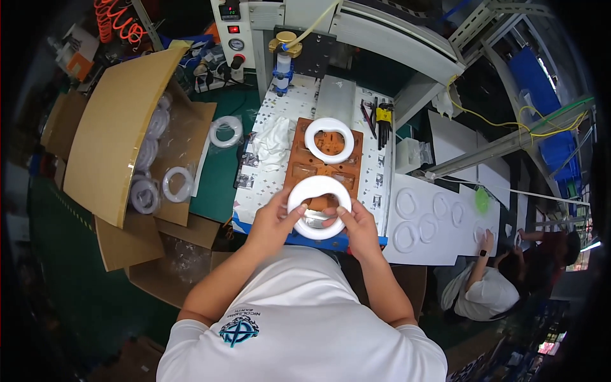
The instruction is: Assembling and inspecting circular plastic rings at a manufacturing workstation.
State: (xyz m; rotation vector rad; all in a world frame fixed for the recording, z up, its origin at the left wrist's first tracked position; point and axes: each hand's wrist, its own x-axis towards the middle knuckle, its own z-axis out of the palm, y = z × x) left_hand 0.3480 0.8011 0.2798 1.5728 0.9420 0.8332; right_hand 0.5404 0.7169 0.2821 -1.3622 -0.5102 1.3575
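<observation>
Between my two hands I hold a white plastic ring [299, 190], thicker along its far side, above the near end of an orange-brown fixture block [299, 149]. My left hand [275, 221] grips its left edge with the thumb on top. On the opposite edge, my right hand [360, 224] is closed, some fingertips showing through the opening beside a shiny silver-grey part [315, 216]. How that part joins the ring I cannot tell. A second white ring [311, 141] rests on the far end of the block. Crumpled white cloth [272, 145] lies left of the block.
At left, an open cardboard box [121, 127] holds several wrapped white rings; another wrapped ring [226, 131] lies beside it. Hex keys [384, 118] sit right of the block. Behind stands a machine with a gauge panel [236, 44]. Co-workers [487, 296] handle rings on the right-hand table [439, 245].
</observation>
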